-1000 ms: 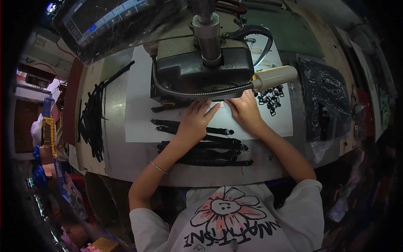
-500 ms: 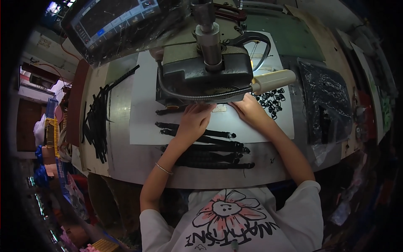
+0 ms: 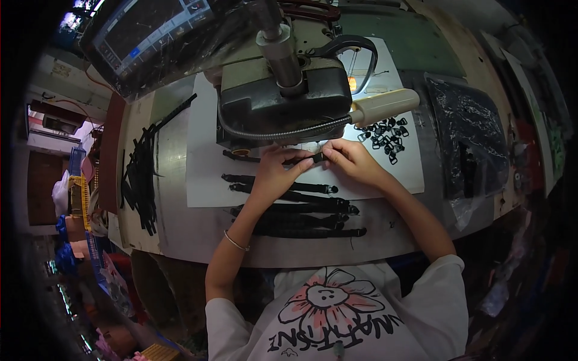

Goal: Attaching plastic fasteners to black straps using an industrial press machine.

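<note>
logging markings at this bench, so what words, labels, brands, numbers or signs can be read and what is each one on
Shirt: large dark lettering, upside down in this view; its wording is not copied here.
Screen: small labels, too small and blurred to read.
Black strips and buckles: no text that I can make out.

On the counter, a sheet is spread beneath a sewing machine. Before the machine, a strap is held between the hands; nearer, more straps are laid in rows. Strips are piled left; right, buckles are scattered, with a plastic bag placed beyond.
</note>
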Motion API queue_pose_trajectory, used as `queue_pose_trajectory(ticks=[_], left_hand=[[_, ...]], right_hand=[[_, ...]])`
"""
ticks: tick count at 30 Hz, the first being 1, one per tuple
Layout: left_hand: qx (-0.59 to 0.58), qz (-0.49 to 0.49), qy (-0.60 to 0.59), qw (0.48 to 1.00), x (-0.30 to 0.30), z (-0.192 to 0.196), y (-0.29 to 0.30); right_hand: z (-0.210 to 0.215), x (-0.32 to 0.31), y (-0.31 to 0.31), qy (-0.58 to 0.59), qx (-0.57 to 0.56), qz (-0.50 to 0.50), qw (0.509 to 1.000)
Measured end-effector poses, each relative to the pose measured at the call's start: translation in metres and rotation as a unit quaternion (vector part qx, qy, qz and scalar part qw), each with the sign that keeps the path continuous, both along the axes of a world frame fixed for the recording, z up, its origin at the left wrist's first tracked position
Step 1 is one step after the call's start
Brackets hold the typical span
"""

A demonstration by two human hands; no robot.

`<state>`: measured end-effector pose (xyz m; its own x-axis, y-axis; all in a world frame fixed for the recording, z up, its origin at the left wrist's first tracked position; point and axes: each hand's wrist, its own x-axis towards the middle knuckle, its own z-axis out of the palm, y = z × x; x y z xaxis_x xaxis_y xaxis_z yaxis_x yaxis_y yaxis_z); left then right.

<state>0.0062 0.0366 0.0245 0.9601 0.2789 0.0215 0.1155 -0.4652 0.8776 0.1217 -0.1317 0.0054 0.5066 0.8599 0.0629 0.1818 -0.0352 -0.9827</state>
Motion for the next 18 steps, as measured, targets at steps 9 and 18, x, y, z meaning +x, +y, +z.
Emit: queue_pose_trajectory(ticks=[9, 18], left_hand=[[0.144, -0.034, -0.006, 0.989, -0.015, 0.001, 0.008], [0.185, -0.102, -0.137, 0.968, -0.071, -0.006, 0.025]], right_hand=[[0.002, -0.016, -0.005, -0.059, 0.009, -0.022, 0.998], [0.015, -0.038, -0.03, -0.283, 0.043, 0.056, 0.957]])
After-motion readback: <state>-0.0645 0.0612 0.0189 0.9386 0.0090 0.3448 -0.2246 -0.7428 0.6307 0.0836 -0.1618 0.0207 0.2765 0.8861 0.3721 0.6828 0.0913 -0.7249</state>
